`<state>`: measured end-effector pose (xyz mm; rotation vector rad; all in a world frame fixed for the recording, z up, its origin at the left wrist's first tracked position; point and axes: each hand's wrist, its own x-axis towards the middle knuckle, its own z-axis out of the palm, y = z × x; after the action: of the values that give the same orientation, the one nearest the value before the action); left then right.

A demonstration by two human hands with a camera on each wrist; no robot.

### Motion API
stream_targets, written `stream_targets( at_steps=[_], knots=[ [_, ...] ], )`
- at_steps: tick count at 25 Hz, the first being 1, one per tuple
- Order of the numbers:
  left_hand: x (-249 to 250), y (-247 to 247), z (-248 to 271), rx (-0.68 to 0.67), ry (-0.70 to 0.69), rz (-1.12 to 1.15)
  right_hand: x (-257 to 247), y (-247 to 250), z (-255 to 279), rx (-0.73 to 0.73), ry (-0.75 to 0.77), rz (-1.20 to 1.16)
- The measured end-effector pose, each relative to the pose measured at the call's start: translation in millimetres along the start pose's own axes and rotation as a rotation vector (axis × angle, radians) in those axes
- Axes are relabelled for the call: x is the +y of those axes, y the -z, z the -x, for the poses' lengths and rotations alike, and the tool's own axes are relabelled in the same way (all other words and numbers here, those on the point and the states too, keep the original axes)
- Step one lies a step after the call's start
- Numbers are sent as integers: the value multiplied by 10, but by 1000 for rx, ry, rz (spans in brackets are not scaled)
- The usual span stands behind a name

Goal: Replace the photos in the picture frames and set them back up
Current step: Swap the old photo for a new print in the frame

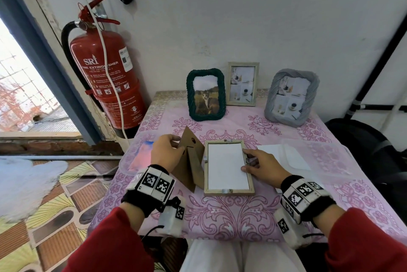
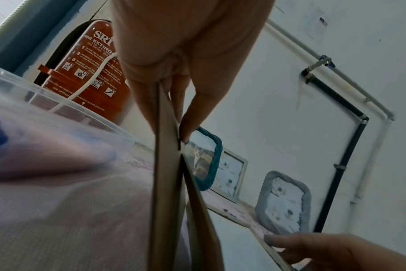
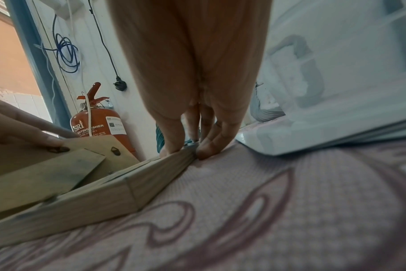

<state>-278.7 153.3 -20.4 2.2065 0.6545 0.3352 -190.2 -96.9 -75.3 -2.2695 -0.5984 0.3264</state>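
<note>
Head view shows a pale wooden picture frame [image 1: 229, 191] lying face down on the counter [image 1: 242, 216], which wears a pink floral cloth, with a white sheet [image 1: 226, 166] (a photo's blank back, it seems) seated in its opening. The left hand [image 1: 166, 153] pinches the brown cardboard backing board [image 1: 190, 161], held tilted up just left of the frame, its stand flap hanging open. The right hand [image 1: 261, 167] rests on the frame's right rail, thumb and fingertips curled onto its edge. At the counter's far side stand three more frames: a dark green rope frame with a cat photo [image 1: 206, 94], a slim light wooden frame [image 1: 242, 83] and a grey rope frame [image 1: 290, 97]. White sheets [image 1: 286, 156] lie right of the hands. A red fire extinguisher [image 1: 105, 73] hangs on the wall.
</note>
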Motion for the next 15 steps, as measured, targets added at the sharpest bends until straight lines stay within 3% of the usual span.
stream_targets(
  at_steps=[8,12,15],
  knots=[
    [162,104,-19,143,-87,216,2,-13,-11,-5,49,18],
    [205,-31,5,4,-21,435,20,-20,-19,11,52,15],
    [147,-253,42,-77,33,472,23,-33,-19,18,46,31]
  ],
)
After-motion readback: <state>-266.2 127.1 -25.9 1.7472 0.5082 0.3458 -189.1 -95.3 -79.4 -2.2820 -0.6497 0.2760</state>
